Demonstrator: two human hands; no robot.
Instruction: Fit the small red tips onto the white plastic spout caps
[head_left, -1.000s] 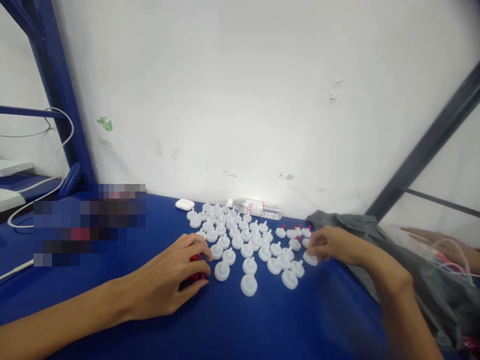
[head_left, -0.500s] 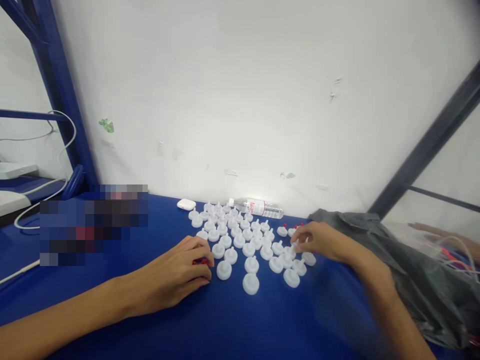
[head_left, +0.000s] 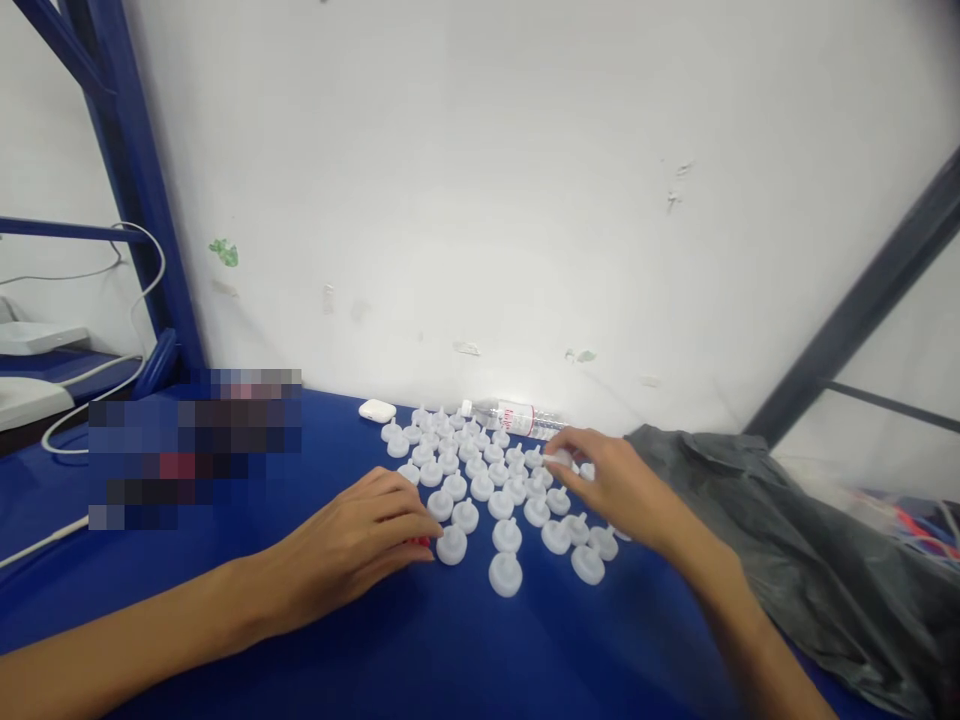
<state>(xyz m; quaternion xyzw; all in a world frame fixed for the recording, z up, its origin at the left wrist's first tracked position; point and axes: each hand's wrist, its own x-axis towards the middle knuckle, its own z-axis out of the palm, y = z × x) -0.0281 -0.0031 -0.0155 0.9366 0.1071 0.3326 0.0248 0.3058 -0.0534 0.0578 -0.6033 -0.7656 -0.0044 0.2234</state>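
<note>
Several small white plastic caps (head_left: 480,487) stand in rows on the blue table (head_left: 465,650). My left hand (head_left: 358,545) lies on the table at the left edge of the rows, fingers curled over small red pieces (head_left: 422,542) that barely show under the fingertips. My right hand (head_left: 611,483) reaches over the right side of the rows and pinches one white cap (head_left: 559,458) between thumb and fingers. Its palm hides the caps beneath it.
A clear water bottle (head_left: 517,417) lies against the white wall behind the caps, with a white earbud case (head_left: 376,409) to its left. A grey plastic bag (head_left: 795,560) covers the table's right side. White cables (head_left: 97,370) and blue frame posts (head_left: 139,190) stand at the left.
My right hand has moved left and toward the wall, from the right front of the rows to the back rows, and now pinches a white cap. My left hand has hardly moved.
</note>
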